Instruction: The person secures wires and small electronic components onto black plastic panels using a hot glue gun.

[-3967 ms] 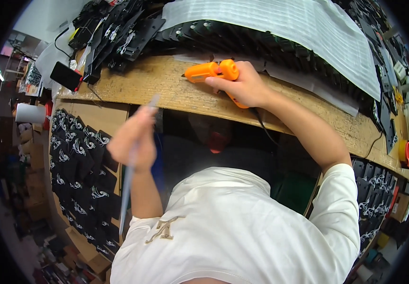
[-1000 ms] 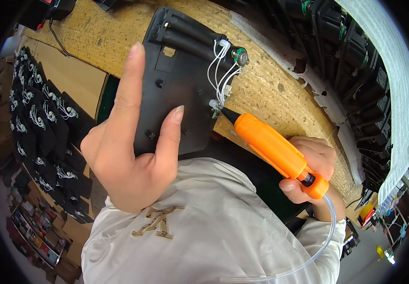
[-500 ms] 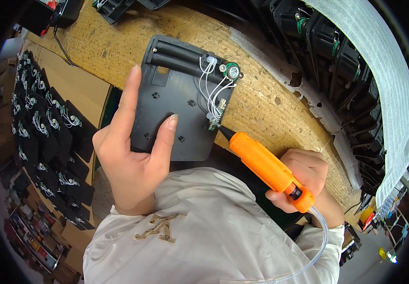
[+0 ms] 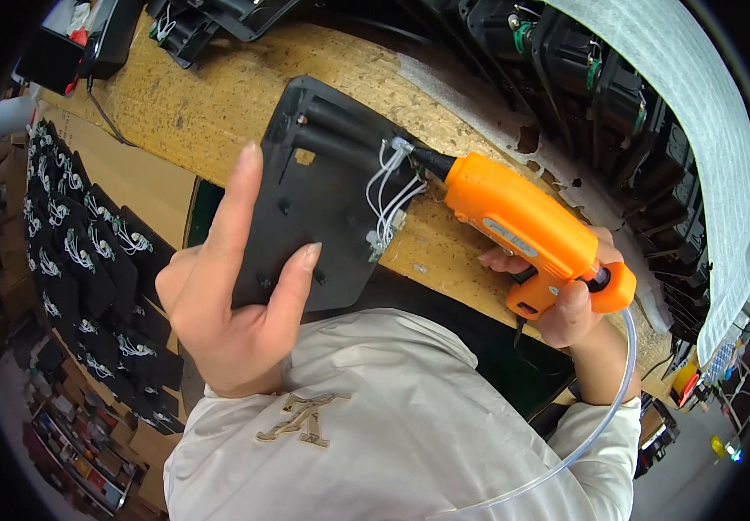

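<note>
My left hand (image 4: 227,313) grips a black plastic panel (image 4: 327,217) by its left side, thumb on the face and index finger along the edge. The panel is tilted, with two long rounded channels across its far end. White wires (image 4: 381,193) run along its right side between whitish blobs and a small green circuit board (image 4: 377,249). In my right hand (image 4: 570,314) is an orange hot glue gun (image 4: 523,213). Its black nozzle (image 4: 431,160) meets the far end of the wires, hiding the round part there. A clear tube (image 4: 622,382) trails from the gun's rear.
Many similar wired black panels (image 4: 80,252) lie in overlapping rows on cardboard at left. Black housings (image 4: 601,74) stand stacked at right beside white foam sheeting (image 4: 705,130). More black parts (image 4: 210,26) and a black box (image 4: 115,39) sit at the far side of the worn wooden bench (image 4: 193,104).
The glue gun's nozzle has moved from the near end of the wires to the far end, and the gun has rolled. The panel has tilted in my left hand.
</note>
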Tool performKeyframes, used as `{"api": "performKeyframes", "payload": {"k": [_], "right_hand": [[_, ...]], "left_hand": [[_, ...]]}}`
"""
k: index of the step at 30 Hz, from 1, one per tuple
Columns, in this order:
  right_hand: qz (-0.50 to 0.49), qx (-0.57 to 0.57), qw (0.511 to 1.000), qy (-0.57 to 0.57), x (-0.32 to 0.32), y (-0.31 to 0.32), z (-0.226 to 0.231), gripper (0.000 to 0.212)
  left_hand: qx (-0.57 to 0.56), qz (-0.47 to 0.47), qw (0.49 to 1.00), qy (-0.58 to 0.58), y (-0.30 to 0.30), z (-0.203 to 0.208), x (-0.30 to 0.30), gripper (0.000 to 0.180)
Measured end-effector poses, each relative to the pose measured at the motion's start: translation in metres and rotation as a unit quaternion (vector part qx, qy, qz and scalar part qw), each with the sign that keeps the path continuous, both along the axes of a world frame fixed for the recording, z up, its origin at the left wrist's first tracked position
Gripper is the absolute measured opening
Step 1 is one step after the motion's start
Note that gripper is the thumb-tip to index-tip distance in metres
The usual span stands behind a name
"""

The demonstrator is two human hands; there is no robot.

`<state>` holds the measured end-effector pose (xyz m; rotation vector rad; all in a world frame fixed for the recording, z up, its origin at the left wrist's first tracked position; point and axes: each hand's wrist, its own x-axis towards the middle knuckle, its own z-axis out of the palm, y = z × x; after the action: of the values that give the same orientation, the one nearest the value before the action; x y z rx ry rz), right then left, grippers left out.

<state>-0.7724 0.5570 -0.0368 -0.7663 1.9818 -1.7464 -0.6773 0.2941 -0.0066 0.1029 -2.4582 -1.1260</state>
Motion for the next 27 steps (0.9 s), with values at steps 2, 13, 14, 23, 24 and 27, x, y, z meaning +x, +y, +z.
{"api": "performKeyframes", "payload": {"k": [2, 13, 14, 23, 24, 27], "right_hand": [[-0.006, 0.031, 0.999, 0.015, 0.0, 0.0, 0.002, 0.05], [0.05, 0.023, 0.996, 0.072, -0.01, 0.004, 0.0, 0.046], [0.052, 0.025, 0.996, 0.067, -0.011, 0.004, 0.002, 0.046], [0.055, 0.033, 0.996, 0.068, -0.014, 0.005, 0.004, 0.045], [0.05, 0.041, 0.996, 0.064, -0.014, 0.004, 0.005, 0.045], [0.04, 0.062, 0.997, 0.019, -0.013, 0.002, 0.013, 0.044]], "left_hand": [[-0.036, -0.033, 0.999, 0.007, -0.005, 0.0, 0.001, 0.062], [-0.057, -0.075, 0.996, -0.009, -0.013, 0.0, 0.003, 0.06], [-0.063, -0.075, 0.995, -0.013, -0.013, 0.0, 0.002, 0.061], [-0.073, -0.088, 0.993, -0.002, -0.017, -0.002, -0.001, 0.062], [-0.073, -0.088, 0.993, -0.002, -0.017, -0.001, -0.001, 0.062], [-0.083, -0.085, 0.993, -0.019, -0.018, 0.001, -0.003, 0.062]]}}
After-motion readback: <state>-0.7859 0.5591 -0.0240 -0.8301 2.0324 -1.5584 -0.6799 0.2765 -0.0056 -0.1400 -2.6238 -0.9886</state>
